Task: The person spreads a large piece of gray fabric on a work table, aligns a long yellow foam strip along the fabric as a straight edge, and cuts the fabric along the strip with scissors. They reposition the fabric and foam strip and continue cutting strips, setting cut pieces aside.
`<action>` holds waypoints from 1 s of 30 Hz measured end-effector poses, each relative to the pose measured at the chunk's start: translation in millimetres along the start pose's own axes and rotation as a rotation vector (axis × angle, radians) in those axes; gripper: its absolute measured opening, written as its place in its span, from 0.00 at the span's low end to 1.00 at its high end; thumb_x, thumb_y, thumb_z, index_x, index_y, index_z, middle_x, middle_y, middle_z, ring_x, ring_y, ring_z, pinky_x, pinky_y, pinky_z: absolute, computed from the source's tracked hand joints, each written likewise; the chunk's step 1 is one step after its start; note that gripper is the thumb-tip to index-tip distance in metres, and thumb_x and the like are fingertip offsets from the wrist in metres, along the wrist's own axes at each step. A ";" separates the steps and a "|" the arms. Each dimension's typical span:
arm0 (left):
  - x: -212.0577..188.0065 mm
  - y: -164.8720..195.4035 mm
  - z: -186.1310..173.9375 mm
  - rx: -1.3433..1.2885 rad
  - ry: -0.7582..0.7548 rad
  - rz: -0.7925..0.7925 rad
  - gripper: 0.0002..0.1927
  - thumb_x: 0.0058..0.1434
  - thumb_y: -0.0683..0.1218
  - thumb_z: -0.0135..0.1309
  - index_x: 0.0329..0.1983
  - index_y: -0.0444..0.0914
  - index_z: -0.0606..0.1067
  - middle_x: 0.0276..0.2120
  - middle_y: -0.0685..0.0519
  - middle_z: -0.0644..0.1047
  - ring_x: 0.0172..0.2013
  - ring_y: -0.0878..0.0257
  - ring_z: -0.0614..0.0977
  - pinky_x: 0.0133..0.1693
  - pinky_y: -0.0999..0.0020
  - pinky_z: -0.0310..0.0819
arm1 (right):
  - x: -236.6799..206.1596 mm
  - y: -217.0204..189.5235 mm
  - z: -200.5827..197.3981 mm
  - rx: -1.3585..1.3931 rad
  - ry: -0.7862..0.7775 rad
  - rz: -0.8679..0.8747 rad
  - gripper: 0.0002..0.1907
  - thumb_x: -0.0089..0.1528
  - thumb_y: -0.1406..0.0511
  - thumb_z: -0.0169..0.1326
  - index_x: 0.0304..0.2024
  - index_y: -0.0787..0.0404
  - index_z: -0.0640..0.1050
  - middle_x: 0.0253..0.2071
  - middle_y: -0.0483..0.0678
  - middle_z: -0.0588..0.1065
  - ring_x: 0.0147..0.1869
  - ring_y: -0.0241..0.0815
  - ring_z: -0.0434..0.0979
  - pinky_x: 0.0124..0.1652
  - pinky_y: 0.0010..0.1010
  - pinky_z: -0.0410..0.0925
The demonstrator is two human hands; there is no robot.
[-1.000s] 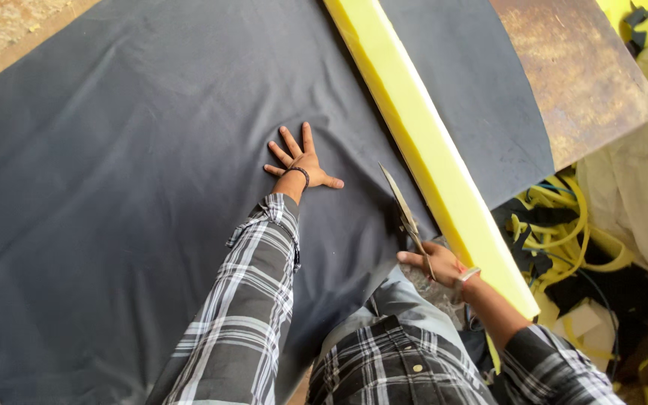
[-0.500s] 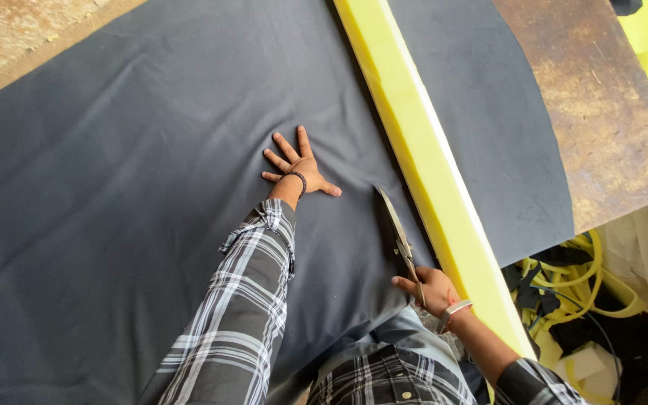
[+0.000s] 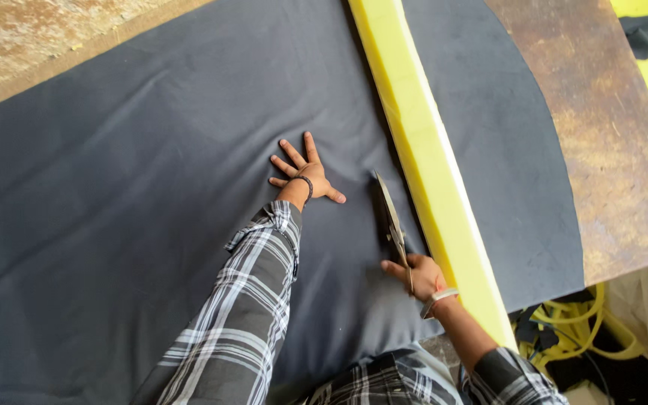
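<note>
A view from above onto a wide sheet of dark grey fabric (image 3: 151,225) spread flat over a worktop (image 3: 609,150), whose worn brown surface shows bare at the far right. A long yellow foam strip (image 3: 421,150) lies on the cloth, running from the far edge down toward the near right.

The person's left hand (image 3: 305,176), at the end of a plaid sleeve (image 3: 249,300), rests palm down on the fabric near the middle, fingers spread wide and gripping nothing; the flat press seems meant to keep the cloth smooth and steady. A dark band circles that wrist.

The right hand (image 3: 418,276) is near the right, just beside the foam strip, its fingers closed through the handles of a pair of large scissors (image 3: 390,217). The blades point away from the person, lie low against the fabric and run nearly parallel to the strip's left edge, as if the strip served as a guide. Whether the blades are parted cannot be told.

Beyond the worktop's near right corner lies a tangle of yellow tubing (image 3: 571,330).
</note>
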State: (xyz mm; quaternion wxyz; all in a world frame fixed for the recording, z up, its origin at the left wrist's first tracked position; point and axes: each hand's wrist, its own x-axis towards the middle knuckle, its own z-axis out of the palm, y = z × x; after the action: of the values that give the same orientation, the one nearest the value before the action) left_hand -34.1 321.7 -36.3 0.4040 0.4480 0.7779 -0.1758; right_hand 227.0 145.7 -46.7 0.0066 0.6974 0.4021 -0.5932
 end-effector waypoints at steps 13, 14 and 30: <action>47.0 2.2 -56.4 -0.058 -0.025 -0.005 0.89 0.38 0.60 0.79 0.72 0.55 0.11 0.68 0.33 0.08 0.69 0.27 0.15 0.64 0.18 0.28 | 40.1 -82.5 -8.3 0.039 -0.022 -0.010 0.33 0.52 0.44 0.63 0.41 0.68 0.81 0.20 0.47 0.69 0.22 0.39 0.69 0.25 0.32 0.65; 49.9 2.2 -58.7 -0.053 -0.039 -0.002 0.89 0.39 0.60 0.79 0.72 0.54 0.11 0.68 0.33 0.08 0.69 0.27 0.15 0.64 0.18 0.29 | 41.8 -88.4 -8.9 0.026 -0.026 -0.017 0.33 0.53 0.43 0.62 0.42 0.66 0.81 0.20 0.47 0.70 0.22 0.38 0.69 0.26 0.31 0.65; 120.0 7.2 -140.7 -0.055 0.026 -0.024 0.90 0.34 0.62 0.80 0.73 0.57 0.13 0.69 0.34 0.09 0.70 0.28 0.15 0.64 0.17 0.29 | 92.0 -178.2 -20.1 -0.001 0.006 -0.026 0.32 0.53 0.44 0.64 0.35 0.68 0.80 0.20 0.46 0.69 0.23 0.38 0.68 0.27 0.32 0.67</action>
State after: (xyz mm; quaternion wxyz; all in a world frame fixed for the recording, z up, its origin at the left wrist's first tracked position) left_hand -127.0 481.6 -43.9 0.4038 0.4297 0.7929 -0.1535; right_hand 139.6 326.9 -34.1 -0.0022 0.6940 0.4116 -0.5908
